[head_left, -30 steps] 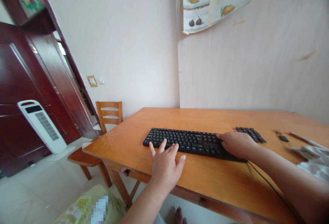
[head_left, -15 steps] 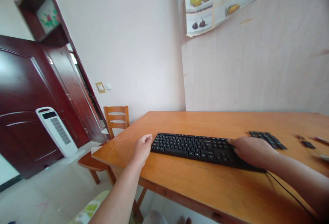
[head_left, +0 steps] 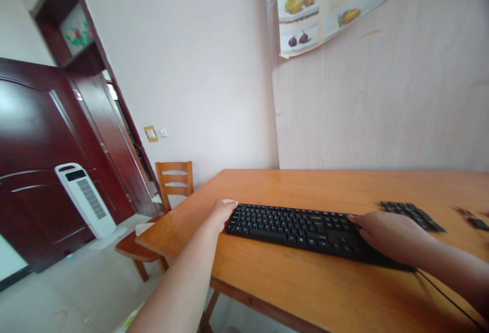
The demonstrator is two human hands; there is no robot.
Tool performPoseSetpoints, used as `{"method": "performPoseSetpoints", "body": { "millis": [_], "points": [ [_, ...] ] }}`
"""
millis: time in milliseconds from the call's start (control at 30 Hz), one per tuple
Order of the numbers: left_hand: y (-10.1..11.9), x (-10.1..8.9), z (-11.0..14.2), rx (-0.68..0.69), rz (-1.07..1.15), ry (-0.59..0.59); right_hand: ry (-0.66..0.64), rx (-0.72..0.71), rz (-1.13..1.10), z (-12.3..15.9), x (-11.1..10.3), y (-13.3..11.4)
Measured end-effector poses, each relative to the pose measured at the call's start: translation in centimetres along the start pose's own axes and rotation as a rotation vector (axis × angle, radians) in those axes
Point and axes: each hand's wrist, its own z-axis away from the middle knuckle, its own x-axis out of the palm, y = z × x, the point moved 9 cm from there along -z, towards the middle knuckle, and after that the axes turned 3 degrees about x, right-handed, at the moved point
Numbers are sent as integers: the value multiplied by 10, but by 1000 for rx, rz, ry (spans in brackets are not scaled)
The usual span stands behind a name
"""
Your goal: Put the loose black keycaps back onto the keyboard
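Observation:
A black computer keyboard point(head_left: 282, 228) lies on the wooden table, slanting slightly down to the right. My left hand point(head_left: 222, 214) is closed on its left end, the thumb at the top corner. Over the right part of the keyboard, my right hand point(head_left: 391, 233) has its thumb at the back edge, and the other fingers are hidden beneath the palm. The hand and forearm cover much of the keyboard's right end. A black cable point(head_left: 446, 295) runs from that end toward the lower right.
A group of black keys point(head_left: 414, 216) lies behind my right hand on the wooden table point(head_left: 290, 188). Small dark items point(head_left: 477, 223) lie at the far right. A wooden chair point(head_left: 175, 177) stands left of the table, and a white tower fan point(head_left: 87, 198) by the door.
The keyboard and both hands appear slightly farther right and lower in view, partly because the camera has shifted. My left thumb now reaches the keyboard's top corner.

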Motion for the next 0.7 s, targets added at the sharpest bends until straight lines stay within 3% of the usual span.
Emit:
{"method": "performPoseSetpoints", "body": {
  "millis": [267,700],
  "points": [
    [-8,16,-9,-120,-96,-72,-23,3,11,2,-3,-3],
    [-13,15,-19,-170,-128,-48,5,9,-12,1,0,1]
  ]
}}
